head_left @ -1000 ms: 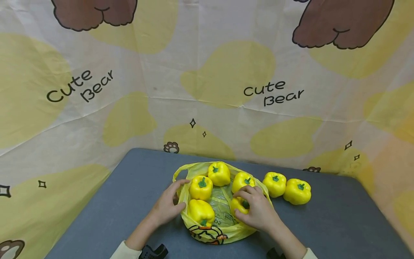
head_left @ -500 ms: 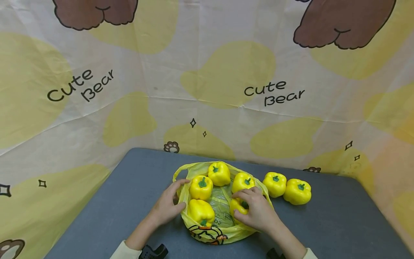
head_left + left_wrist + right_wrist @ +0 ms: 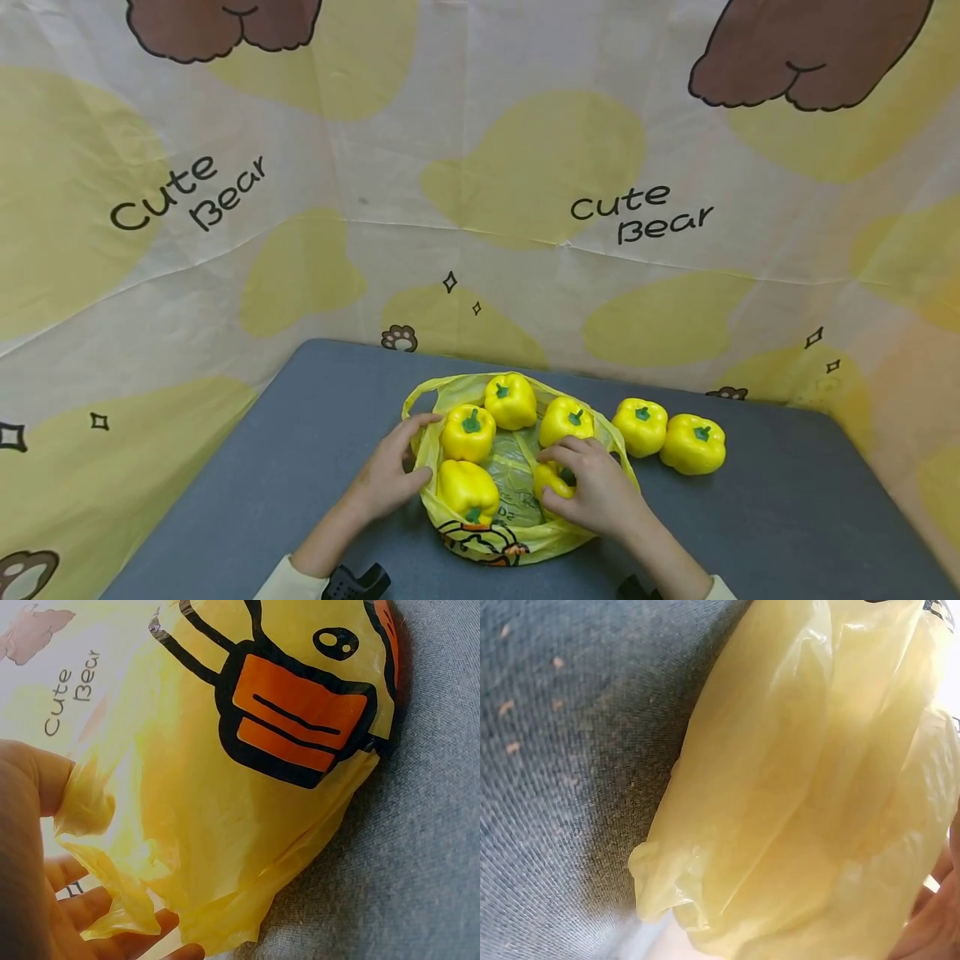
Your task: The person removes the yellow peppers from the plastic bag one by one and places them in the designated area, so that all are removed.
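Note:
A thin yellow plastic bag (image 3: 525,546) with a printed orange-billed duck (image 3: 292,712) lies with its mouth spread wide. Inside it are several yellow bell peppers (image 3: 468,433) with green stems, set around the wall. My left hand (image 3: 390,471) holds the bag's left rim, its thumb and fingers apart along the edge. In the left wrist view, plastic covers the thumb tip and drapes over the fingers. Reaching over the right rim, my right hand (image 3: 600,492) grips the near right bell pepper (image 3: 551,481), hiding part of it. The right wrist view shows mostly the bag's outer side (image 3: 795,787).
Two more yellow bell peppers (image 3: 640,427) stand side by side on the grey table (image 3: 787,500), just right of the bag. Behind the table hangs a patterned cloth (image 3: 525,167) with printed words. A bag handle (image 3: 420,396) loops out at the far left of the rim.
The right hand and its pepper have shifted very slightly left and nearer inside the bag. The left hand stays at the rim. The head view has tilted a little.

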Action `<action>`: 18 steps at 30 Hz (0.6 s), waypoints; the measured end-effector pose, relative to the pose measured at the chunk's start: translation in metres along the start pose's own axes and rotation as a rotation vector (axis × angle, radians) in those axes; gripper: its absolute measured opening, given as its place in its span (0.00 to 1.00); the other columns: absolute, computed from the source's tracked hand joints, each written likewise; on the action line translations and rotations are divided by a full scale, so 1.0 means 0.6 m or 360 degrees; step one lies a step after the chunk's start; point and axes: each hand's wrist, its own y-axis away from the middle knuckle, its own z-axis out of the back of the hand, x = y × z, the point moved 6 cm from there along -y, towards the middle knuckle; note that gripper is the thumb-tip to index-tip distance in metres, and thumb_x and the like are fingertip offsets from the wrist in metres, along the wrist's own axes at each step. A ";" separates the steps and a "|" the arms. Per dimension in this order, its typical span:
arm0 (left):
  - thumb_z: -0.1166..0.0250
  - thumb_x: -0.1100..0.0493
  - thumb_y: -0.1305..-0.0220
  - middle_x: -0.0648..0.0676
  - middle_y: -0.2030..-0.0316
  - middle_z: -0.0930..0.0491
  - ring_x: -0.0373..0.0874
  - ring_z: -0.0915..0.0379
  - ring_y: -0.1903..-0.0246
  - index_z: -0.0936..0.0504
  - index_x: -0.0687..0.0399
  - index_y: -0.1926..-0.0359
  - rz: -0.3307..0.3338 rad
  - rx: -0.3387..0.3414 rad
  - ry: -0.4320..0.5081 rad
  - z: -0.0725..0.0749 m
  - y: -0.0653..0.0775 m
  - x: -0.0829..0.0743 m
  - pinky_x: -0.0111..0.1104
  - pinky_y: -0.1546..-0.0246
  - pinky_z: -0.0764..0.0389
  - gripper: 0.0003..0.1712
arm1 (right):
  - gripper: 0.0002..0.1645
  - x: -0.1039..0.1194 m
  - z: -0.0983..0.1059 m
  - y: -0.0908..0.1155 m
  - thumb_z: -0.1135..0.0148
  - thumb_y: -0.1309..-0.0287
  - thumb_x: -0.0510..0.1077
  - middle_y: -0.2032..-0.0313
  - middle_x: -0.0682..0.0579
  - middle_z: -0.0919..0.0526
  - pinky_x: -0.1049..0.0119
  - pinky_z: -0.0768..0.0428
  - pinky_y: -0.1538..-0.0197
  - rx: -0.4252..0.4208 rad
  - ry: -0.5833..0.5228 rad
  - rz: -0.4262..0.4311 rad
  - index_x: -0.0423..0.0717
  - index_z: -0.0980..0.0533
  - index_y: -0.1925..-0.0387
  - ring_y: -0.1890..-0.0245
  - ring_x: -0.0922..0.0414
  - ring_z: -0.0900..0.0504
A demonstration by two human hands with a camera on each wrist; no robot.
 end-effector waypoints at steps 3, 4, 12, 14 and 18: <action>0.40 0.66 0.50 0.53 0.37 0.30 0.48 0.31 0.42 0.32 0.48 0.35 -0.0011 -0.0004 -0.0008 0.000 -0.001 -0.001 0.34 0.58 0.21 0.37 | 0.17 0.002 0.006 -0.002 0.30 0.59 0.48 0.62 0.64 0.19 0.65 0.24 0.60 -0.0020 -0.0012 0.0007 0.56 0.17 0.61 0.63 0.63 0.27; 0.40 0.66 0.50 0.53 0.37 0.30 0.48 0.31 0.42 0.32 0.48 0.35 -0.0014 -0.0004 -0.0012 0.000 -0.001 -0.001 0.34 0.58 0.21 0.37 | 0.17 0.003 0.009 -0.003 0.29 0.60 0.48 0.62 0.64 0.19 0.65 0.24 0.60 -0.0032 -0.0017 0.0012 0.56 0.17 0.61 0.63 0.63 0.27; 0.40 0.66 0.50 0.52 0.37 0.30 0.46 0.31 0.44 0.32 0.47 0.36 -0.0004 -0.0004 -0.0028 -0.001 -0.001 0.002 0.32 0.60 0.22 0.37 | 0.18 0.012 0.051 -0.014 0.28 0.61 0.48 0.61 0.64 0.18 0.62 0.24 0.58 -0.0133 -0.0051 0.0069 0.57 0.18 0.62 0.61 0.63 0.25; 0.40 0.66 0.50 0.52 0.38 0.30 0.46 0.31 0.45 0.32 0.47 0.36 -0.0002 -0.0002 -0.0030 -0.001 -0.001 0.003 0.32 0.60 0.22 0.37 | 0.18 0.012 0.065 -0.017 0.27 0.61 0.48 0.60 0.63 0.18 0.61 0.24 0.56 -0.0154 -0.0057 0.0076 0.56 0.18 0.62 0.60 0.62 0.24; 0.40 0.66 0.50 0.51 0.37 0.30 0.45 0.31 0.45 0.31 0.48 0.36 0.0013 0.0004 -0.0027 0.000 -0.001 0.002 0.32 0.59 0.22 0.37 | 0.19 0.010 0.092 -0.018 0.27 0.61 0.47 0.59 0.61 0.18 0.58 0.23 0.56 -0.0188 -0.0044 0.0054 0.55 0.18 0.61 0.58 0.59 0.22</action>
